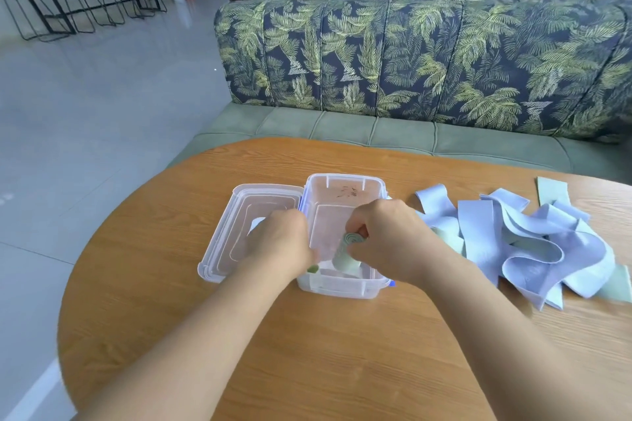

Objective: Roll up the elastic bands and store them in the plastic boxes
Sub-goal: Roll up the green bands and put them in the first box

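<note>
Wooden table (307, 352); green roll (344, 258) pinched in right hand (386, 239) fingers (356, 223), inside plastic box (342, 288).

The box (338, 288) sits on the table (307, 359), with its lid (236, 212) just left, loose bands (533, 243) right and a sofa (444, 61) behind.

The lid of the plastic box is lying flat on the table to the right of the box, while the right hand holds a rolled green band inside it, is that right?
Not quite. The head view shows the lid lying flat on the table to the left of the box, not the right. The right hand does hold the rolled green band inside it.
</note>
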A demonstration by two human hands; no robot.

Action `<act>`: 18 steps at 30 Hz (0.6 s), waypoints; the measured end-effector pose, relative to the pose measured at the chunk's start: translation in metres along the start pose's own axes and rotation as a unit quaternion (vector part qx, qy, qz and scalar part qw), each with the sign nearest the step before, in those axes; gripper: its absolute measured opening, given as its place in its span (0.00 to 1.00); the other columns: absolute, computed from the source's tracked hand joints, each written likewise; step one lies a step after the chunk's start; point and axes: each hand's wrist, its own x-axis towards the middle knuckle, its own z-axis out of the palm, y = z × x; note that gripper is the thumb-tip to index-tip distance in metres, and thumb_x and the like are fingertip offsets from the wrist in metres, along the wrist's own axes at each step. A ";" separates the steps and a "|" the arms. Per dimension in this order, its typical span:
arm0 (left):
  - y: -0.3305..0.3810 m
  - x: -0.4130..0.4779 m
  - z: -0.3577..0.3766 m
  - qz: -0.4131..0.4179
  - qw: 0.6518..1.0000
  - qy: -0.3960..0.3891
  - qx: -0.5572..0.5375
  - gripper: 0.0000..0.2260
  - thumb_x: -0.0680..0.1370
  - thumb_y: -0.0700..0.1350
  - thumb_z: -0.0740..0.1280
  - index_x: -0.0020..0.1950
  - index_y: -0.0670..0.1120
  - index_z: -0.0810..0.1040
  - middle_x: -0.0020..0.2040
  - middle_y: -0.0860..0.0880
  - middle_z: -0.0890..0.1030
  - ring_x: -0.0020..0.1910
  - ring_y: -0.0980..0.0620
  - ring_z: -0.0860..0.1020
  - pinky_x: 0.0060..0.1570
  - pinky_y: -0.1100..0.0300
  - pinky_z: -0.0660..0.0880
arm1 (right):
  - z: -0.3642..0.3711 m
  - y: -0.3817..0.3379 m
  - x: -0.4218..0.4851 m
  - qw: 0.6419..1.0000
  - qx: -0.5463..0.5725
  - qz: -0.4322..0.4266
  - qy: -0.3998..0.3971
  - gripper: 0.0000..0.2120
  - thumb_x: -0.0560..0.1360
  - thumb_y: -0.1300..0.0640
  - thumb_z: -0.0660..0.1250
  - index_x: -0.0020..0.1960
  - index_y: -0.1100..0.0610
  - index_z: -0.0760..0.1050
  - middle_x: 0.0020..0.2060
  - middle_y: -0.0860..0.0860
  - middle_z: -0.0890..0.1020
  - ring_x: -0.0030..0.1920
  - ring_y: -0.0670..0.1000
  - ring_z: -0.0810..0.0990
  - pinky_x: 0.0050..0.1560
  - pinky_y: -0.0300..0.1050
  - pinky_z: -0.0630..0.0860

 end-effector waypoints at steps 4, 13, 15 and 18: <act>0.001 -0.001 0.001 -0.007 1.000 -0.017 -0.007 0.07 0.71 0.45 0.74 0.48 0.48 0.82 0.48 0.49 0.81 0.45 0.47 0.81 0.48 0.54 0.80 | 0.012 0.006 0.007 1.000 0.018 0.003 -0.005 0.03 0.71 0.60 0.67 0.44 0.54 0.78 0.39 0.51 0.80 0.42 0.55 0.77 0.39 0.44 0.74; 0.004 -0.009 -0.008 -0.029 0.999 -0.015 0.004 0.11 0.70 0.55 0.75 0.41 0.51 0.78 0.42 0.50 0.85 0.33 0.52 0.78 0.31 0.64 0.68 | 0.032 0.017 0.010 0.999 0.047 0.013 -0.011 0.06 0.71 0.60 0.68 0.46 0.55 0.80 0.42 0.53 0.81 0.43 0.56 0.78 0.42 0.44 0.75; 0.009 -0.008 -0.010 -0.022 0.998 -0.001 0.066 0.16 0.70 0.60 0.74 0.43 0.48 0.78 0.42 0.51 0.83 0.36 0.51 0.77 0.32 0.61 0.68 | 0.033 0.018 0.010 0.999 0.047 0.011 -0.007 0.07 0.71 0.60 0.68 0.48 0.55 0.80 0.42 0.53 0.81 0.44 0.56 0.79 0.42 0.44 0.76; 0.015 -0.005 -0.012 -0.008 0.992 0.003 0.124 0.19 0.70 0.61 0.73 0.40 0.48 0.73 0.40 0.51 0.77 0.40 0.48 0.75 0.32 0.60 0.66 | 0.034 0.019 0.011 0.999 0.050 0.008 -0.002 0.08 0.71 0.59 0.68 0.49 0.54 0.80 0.44 0.53 0.82 0.45 0.56 0.79 0.43 0.44 0.75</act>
